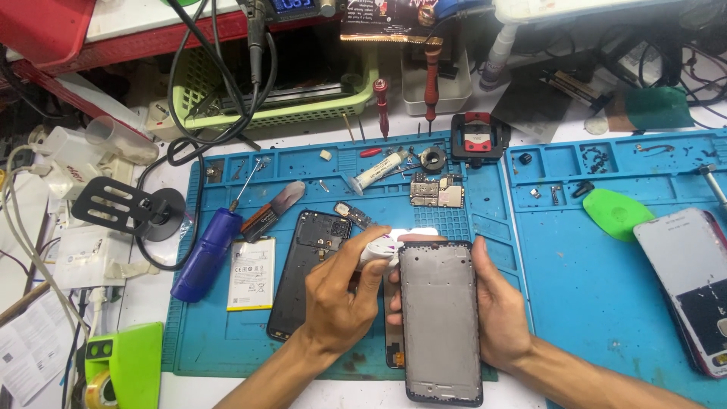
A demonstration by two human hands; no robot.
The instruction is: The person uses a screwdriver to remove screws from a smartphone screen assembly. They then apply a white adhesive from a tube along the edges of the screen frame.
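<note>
Cluttered repair bench (318, 398), two blue work mats (598, 288) side by side. At 9 o'clock on the left mat I note a blue-handled screwdriver (204, 254), then a flat white battery (252, 273), then a black phone back shell (307, 269) lying open-side up. My left hand (341, 299) is closed round a small white bottle (376, 248), its tip pointing toward the top edge of the phone frame. That grey phone frame (441, 318) stands at 6 o'clock, upright in view, gripped along its right edge by my right hand (496, 307), fingers curled behind. At 12 o'clock a bare circuit board (437, 191) rests on the mat. At 3 o'clock, a green pry pick (617, 213) and a second phone (689, 284), well apart from my hands.
</note>
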